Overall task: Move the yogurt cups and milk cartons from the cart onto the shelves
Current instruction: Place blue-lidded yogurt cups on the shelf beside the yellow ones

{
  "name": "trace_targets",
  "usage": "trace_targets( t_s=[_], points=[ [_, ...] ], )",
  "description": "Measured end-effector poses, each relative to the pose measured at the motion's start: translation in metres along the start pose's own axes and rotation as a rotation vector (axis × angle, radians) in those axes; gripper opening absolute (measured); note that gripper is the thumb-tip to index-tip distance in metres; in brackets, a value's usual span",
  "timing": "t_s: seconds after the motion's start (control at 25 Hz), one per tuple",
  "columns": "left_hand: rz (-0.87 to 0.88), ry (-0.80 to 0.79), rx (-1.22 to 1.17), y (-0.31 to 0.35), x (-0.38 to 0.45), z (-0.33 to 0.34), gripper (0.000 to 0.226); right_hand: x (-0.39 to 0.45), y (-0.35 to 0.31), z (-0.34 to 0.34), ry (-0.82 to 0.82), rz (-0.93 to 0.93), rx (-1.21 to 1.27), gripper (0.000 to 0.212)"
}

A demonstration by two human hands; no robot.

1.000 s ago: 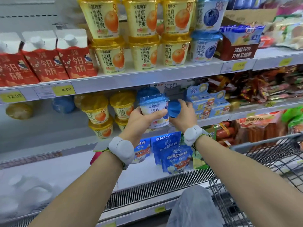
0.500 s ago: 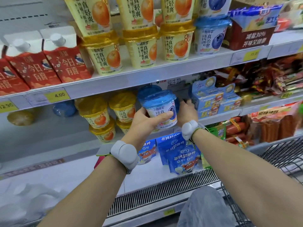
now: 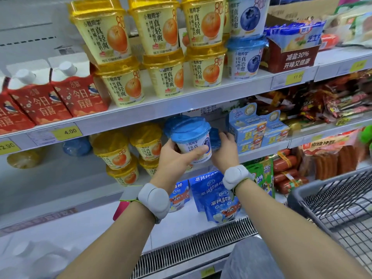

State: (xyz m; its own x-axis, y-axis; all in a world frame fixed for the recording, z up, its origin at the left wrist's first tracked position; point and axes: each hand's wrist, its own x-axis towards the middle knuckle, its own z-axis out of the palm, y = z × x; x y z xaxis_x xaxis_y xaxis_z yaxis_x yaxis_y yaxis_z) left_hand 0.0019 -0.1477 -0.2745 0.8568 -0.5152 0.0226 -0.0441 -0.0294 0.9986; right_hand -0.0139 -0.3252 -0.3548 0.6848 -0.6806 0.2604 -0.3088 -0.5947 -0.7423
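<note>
While the middle shelf (image 3: 261,153) is being stocked, a blue-lidded yogurt cup (image 3: 192,141) is held upright in the left hand (image 3: 175,158) at its front edge; a second blue cup (image 3: 215,138), just behind, is gripped by the right hand (image 3: 224,150), which is nearer the gap behind.

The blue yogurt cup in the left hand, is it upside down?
No, the blue cup stands lid up in the left hand, its blue lid on top and its white body below.

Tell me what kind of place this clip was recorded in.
Most likely a supermarket's chilled dairy aisle: tiered shelves stocked with yogurt cups, yellow price tags along the shelf edges, and a wire shopping cart at the right.
</note>
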Motion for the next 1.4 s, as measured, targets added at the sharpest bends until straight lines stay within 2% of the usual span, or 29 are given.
trace_targets(
  t_s=[0.12, 0.16, 0.2, 0.28, 0.36, 0.44, 0.48, 0.56, 0.6, 0.68, 0.76, 0.8, 1.0, 1.12, 1.4],
  points=[
    [0.061, 0.004, 0.045, 0.004, -0.004, 0.001, 0.066, -0.022, -0.01, -0.009, 0.34, 0.049, 0.277, 0.036],
    [0.082, 0.005, 0.072, 0.005, -0.004, 0.0, 0.066, -0.027, -0.017, -0.016, 0.378, 0.091, 0.438, 0.032],
    [0.105, 0.011, 0.099, 0.006, -0.004, 0.001, 0.066, -0.031, -0.026, -0.024, 0.334, 0.125, 0.633, 0.027],
    [0.165, 0.039, 0.175, 0.006, 0.0, 0.001, 0.067, -0.038, -0.044, -0.044, 0.12, 0.082, 0.934, 0.022],
    [0.237, 0.058, 0.261, 0.004, 0.003, 0.006, 0.069, -0.044, -0.053, -0.062, -0.091, -0.027, 1.022, 0.032],
    [0.303, 0.058, 0.341, 0.004, 0.002, 0.012, 0.072, -0.047, -0.057, -0.07, -0.227, -0.096, 0.968, 0.058],
    [0.326, 0.046, 0.391, 0.006, 0.002, 0.014, 0.074, -0.047, -0.057, -0.069, -0.242, -0.112, 0.899, 0.074],
    [0.339, -0.026, 0.543, 0.011, 0.008, 0.014, 0.081, -0.046, -0.056, -0.066, -0.16, -0.087, 0.772, 0.098],
    [0.379, -0.072, 0.678, 0.014, 0.011, 0.01, 0.085, -0.045, -0.054, -0.065, -0.098, -0.069, 0.744, 0.103],
    [0.544, -0.116, 1.007, 0.018, 0.016, 0.001, 0.089, -0.042, -0.046, -0.067, -0.027, -0.035, 0.733, 0.105],
    [0.69, -0.038, 1.245, 0.019, 0.025, -0.008, 0.084, -0.036, -0.041, -0.071, 0.009, -0.002, 0.736, 0.106],
    [0.706, 0.01, 1.306, 0.019, 0.031, -0.01, 0.081, -0.032, -0.041, -0.071, 0.029, 0.01, 0.723, 0.107],
    [0.538, 0.094, 1.539, 0.006, 0.059, 0.002, 0.075, -0.011, -0.039, -0.063, 0.087, 0.053, 0.668, 0.106],
    [0.562, 0.144, 1.589, -0.001, 0.063, 0.005, 0.065, 0.005, -0.039, -0.061, 0.071, 0.046, 0.658, 0.109],
    [0.561, 0.143, 1.54, -0.004, 0.065, 0.002, 0.059, 0.04, -0.038, -0.031, 0.052, -0.028, 0.585, 0.094]
  ],
)
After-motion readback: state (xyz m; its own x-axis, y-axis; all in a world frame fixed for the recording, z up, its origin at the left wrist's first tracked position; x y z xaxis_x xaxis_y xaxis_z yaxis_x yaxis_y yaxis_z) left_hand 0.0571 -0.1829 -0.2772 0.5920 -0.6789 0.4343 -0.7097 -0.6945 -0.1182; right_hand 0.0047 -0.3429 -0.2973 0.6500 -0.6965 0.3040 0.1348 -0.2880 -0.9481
